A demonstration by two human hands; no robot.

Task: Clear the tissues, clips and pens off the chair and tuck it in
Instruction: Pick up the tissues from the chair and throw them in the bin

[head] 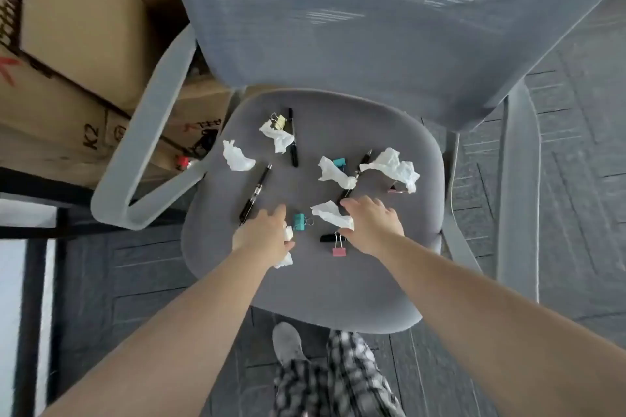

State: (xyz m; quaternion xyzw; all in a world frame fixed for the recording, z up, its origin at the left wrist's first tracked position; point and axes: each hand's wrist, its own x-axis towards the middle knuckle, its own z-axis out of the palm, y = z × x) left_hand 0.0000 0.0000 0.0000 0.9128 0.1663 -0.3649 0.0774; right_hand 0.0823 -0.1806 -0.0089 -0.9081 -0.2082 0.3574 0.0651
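A grey office chair's seat (pixel 338 288) carries several crumpled white tissues, black pens and binder clips. My left hand (pixel 262 235) is closed around a white tissue (pixel 287 259) at the seat's front left, next to a teal clip (pixel 299 221). My right hand (pixel 371 225) rests fingers-spread on a tissue (pixel 330 213), its thumb beside a pink clip (pixel 338 249) and a short black pen (pixel 328 238). Other tissues (pixel 393 167), (pixel 237 157) lie farther back, with a long pen (pixel 255 193), a gold clip (pixel 279 121) and another teal clip (pixel 338 162).
Cardboard boxes (pixel 74 37) stand stacked left of the chair, behind its left armrest (pixel 142 159). The mesh backrest (pixel 355 10) rises at the far side. The right armrest (pixel 518 186) stands over dark carpet tiles. My leg and shoe (pixel 288 342) are below the seat's front edge.
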